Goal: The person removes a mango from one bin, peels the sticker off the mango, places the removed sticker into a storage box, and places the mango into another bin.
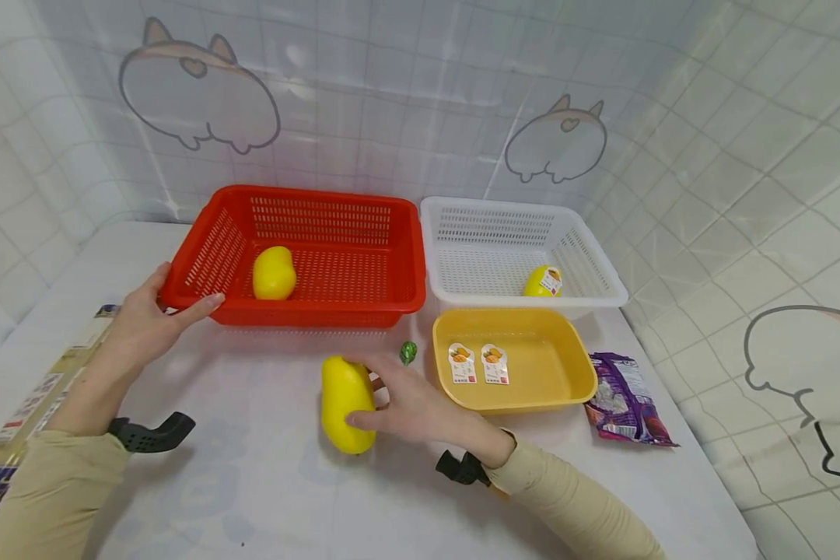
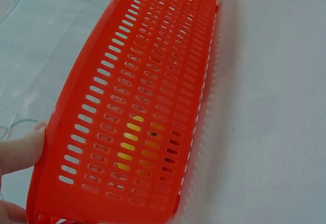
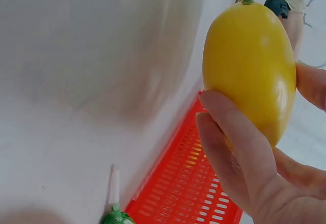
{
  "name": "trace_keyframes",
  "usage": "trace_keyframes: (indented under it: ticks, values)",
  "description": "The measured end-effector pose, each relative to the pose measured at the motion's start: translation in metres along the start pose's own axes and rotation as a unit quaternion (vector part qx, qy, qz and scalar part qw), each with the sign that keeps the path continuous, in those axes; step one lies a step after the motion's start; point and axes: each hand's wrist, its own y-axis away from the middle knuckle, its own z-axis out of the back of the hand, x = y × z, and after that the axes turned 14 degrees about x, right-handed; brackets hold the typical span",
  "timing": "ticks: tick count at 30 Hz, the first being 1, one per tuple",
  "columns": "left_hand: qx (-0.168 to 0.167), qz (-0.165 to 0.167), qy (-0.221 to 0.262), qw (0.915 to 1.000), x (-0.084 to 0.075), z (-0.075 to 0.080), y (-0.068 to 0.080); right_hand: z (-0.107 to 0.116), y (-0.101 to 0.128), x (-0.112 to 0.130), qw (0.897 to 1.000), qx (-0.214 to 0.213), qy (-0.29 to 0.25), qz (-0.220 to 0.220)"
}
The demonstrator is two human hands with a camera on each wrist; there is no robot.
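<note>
The right hand [image 1: 409, 404] is gripping a mango [image 1: 347, 404] on the tabletop [image 1: 266, 482], fingers [image 3: 239, 147] wrapped round it; the left hand [image 1: 147, 319] is clasping the red basket [image 1: 301, 257] corner. Lifting the mango seems next.

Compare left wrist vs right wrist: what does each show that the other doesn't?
Only the left wrist view shows the left hand, its thumb pressed against the outer slotted wall of the red basket, with a yellow fruit glimpsed through the slots inside.

Only the right wrist view shows the right hand with its grip curled round a second yellow mango-like fruit, plus a small green wrapped thing with a white stick on the table.

Both share the red basket and the white tabletop.
</note>
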Motion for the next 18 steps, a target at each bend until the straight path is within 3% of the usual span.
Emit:
trace_keyframes:
  ticks: [18]
  values:
    - [-0.004,-0.006,0.0,1.0,-0.001,-0.001,0.0,0.011,-0.002,0.012,1.0,-0.005,0.005,0.025]
